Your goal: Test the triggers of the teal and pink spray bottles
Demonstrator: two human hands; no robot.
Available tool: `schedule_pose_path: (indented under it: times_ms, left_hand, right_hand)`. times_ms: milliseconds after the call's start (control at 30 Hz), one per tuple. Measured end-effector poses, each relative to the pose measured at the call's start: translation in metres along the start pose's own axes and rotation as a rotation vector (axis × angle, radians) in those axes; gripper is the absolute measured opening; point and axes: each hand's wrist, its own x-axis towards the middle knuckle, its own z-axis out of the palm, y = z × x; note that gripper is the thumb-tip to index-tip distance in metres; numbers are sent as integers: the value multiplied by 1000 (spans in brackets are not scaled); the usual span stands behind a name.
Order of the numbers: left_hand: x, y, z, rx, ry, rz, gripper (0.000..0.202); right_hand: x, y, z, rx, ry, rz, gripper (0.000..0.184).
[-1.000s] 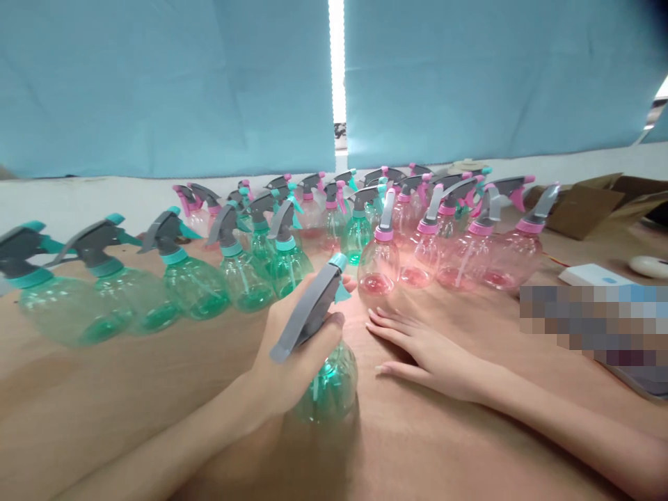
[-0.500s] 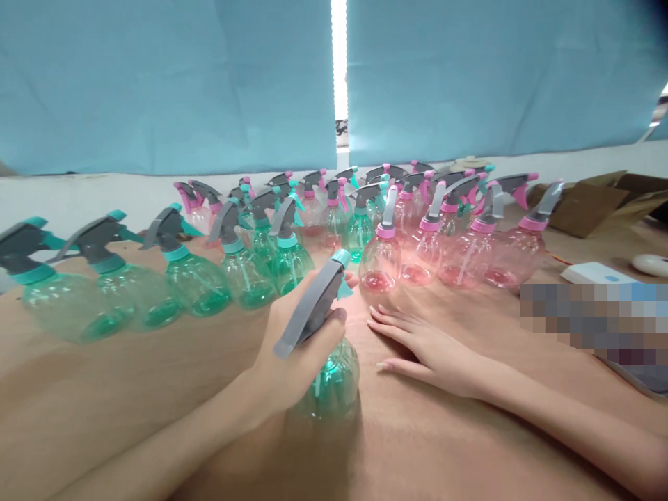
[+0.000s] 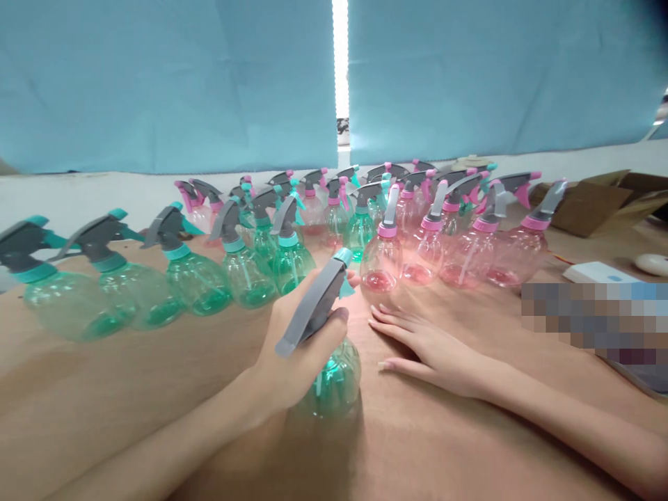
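My left hand is wrapped round the neck of a green spray bottle with a grey and teal trigger head. The bottle stands upright on the wooden table, and my fingers hide its collar. To the right, my right hand lies flat on the table, fingers stretched out and holding nothing. Just beyond its fingertips stands a pink spray bottle with a grey head. Left of my left hand, a row of green spray bottles runs toward the table's left side.
More pink spray bottles stand at the right, with mixed pink and green ones crowded behind. An open cardboard box sits at the back right. Nearer are a white box, a white mouse and a blurred-out item. Blue curtains hang behind.
Almost nothing differs. The whole view has shifted very slightly; both hands and the held bottle keep their places on the table.
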Motion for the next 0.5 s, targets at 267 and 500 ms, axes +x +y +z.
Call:
schedule_pose_path:
  times_ms: [267,500]
  left_hand:
    - [2,2,0,-21,-12,-24,34]
    - [3,5,-4,-47,-48,-21,19]
  right_hand:
    - [0,-1,0,7,3,5,72]
    - [1,-1,0,11,-11,9,73]
